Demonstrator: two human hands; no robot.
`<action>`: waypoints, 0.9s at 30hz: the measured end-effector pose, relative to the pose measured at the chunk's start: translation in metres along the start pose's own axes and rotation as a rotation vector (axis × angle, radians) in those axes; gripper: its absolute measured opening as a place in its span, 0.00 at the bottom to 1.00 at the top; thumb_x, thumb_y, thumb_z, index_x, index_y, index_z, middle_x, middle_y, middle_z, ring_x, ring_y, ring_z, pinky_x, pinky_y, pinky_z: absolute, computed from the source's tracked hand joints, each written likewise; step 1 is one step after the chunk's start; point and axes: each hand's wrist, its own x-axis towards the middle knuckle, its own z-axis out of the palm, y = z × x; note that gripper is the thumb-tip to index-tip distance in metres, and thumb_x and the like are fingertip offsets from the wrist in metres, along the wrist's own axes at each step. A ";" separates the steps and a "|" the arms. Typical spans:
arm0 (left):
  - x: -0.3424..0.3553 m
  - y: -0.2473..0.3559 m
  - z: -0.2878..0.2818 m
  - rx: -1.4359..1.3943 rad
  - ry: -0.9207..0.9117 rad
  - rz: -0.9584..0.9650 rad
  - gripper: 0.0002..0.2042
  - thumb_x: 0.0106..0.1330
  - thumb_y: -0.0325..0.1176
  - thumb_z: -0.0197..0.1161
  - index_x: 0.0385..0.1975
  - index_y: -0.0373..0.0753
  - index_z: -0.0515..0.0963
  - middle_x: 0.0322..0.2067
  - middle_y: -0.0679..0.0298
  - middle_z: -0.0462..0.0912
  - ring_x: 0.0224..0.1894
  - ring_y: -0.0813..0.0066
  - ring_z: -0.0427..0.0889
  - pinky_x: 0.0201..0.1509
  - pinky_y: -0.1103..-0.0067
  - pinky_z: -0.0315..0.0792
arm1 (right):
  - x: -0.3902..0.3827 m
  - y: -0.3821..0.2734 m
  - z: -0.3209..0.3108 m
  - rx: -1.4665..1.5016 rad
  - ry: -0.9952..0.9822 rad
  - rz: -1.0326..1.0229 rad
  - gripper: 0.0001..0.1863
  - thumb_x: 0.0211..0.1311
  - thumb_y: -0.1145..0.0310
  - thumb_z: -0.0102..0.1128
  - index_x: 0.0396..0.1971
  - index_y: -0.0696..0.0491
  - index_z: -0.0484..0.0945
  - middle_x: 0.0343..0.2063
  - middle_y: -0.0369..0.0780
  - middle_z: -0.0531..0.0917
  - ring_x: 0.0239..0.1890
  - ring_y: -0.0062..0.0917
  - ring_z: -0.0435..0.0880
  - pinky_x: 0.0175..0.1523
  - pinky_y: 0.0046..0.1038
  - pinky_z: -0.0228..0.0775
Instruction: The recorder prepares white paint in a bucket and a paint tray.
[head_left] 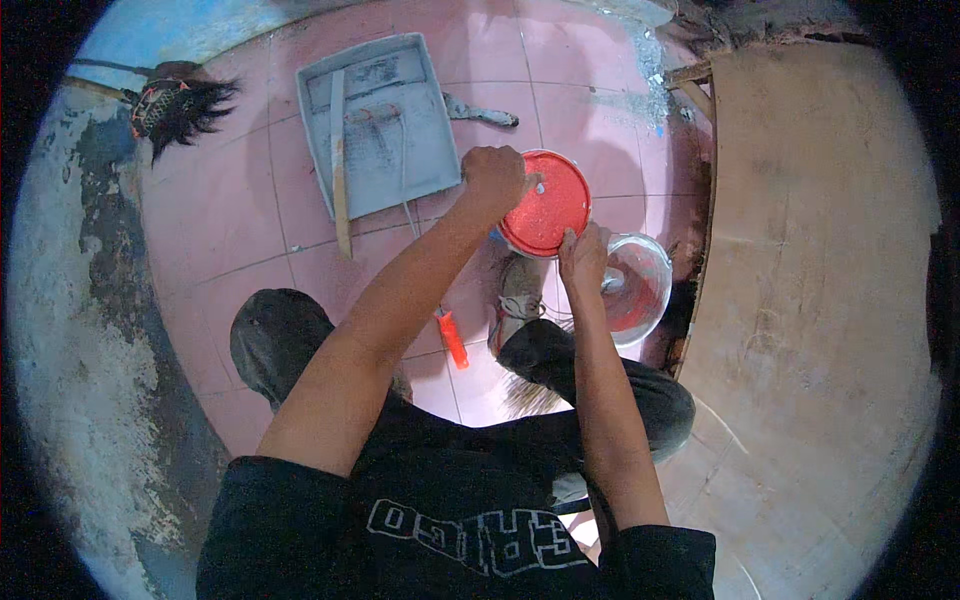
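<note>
My left hand [492, 180] is closed on the left edge of a round red lid [548, 208]. At the lid's lower right edge, my right hand [584, 260] grips the rim with bent fingers. A pale rim shows around the lid; the container under it is mostly hidden. Just right of my right hand is a translucent plastic tub [640, 290] with pale and reddish smears. To the left lies a grey paint tray [380, 160], holding a paint roller whose wire runs down to an orange handle [452, 340].
A flat wooden stick [340, 170] lies across the tray. Beside it rests a paint-stained brush or scraper [483, 112]. A black-bristled broom [175, 110] is at upper left. A large brown board [820, 250] borders the right; a peeling wall [80, 370] borders the left.
</note>
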 end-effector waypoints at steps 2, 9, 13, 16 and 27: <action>0.002 0.004 -0.002 0.022 -0.065 -0.005 0.34 0.55 0.67 0.59 0.30 0.34 0.80 0.24 0.53 0.84 0.27 0.58 0.86 0.31 0.63 0.77 | 0.003 0.003 0.000 0.004 -0.046 0.027 0.25 0.60 0.59 0.60 0.45 0.65 0.68 0.44 0.59 0.72 0.45 0.56 0.76 0.48 0.48 0.70; 0.000 -0.012 0.004 -0.009 0.089 0.052 0.30 0.54 0.64 0.62 0.30 0.36 0.82 0.28 0.52 0.85 0.32 0.56 0.85 0.35 0.62 0.77 | -0.003 -0.029 -0.015 0.034 -0.094 0.097 0.54 0.36 0.37 0.75 0.50 0.70 0.65 0.47 0.59 0.72 0.51 0.53 0.74 0.54 0.45 0.70; 0.003 -0.019 0.006 -0.060 0.064 0.023 0.24 0.55 0.58 0.64 0.32 0.39 0.83 0.30 0.54 0.85 0.35 0.58 0.86 0.37 0.63 0.79 | -0.004 -0.032 -0.014 0.024 -0.054 0.129 0.56 0.32 0.35 0.75 0.49 0.71 0.66 0.45 0.60 0.74 0.51 0.53 0.74 0.55 0.45 0.69; 0.003 -0.025 0.011 -0.120 0.036 0.006 0.23 0.58 0.56 0.61 0.33 0.39 0.83 0.31 0.51 0.85 0.36 0.55 0.85 0.39 0.61 0.78 | -0.003 -0.031 -0.012 0.019 -0.062 0.110 0.56 0.33 0.35 0.75 0.48 0.71 0.66 0.45 0.61 0.72 0.50 0.53 0.75 0.53 0.44 0.71; -0.003 -0.044 0.021 -0.311 0.027 0.042 0.23 0.69 0.53 0.46 0.39 0.39 0.79 0.34 0.51 0.83 0.39 0.50 0.83 0.43 0.56 0.74 | -0.001 -0.032 -0.023 -0.069 -0.127 0.057 0.58 0.36 0.35 0.73 0.55 0.70 0.61 0.48 0.58 0.71 0.50 0.53 0.74 0.55 0.46 0.69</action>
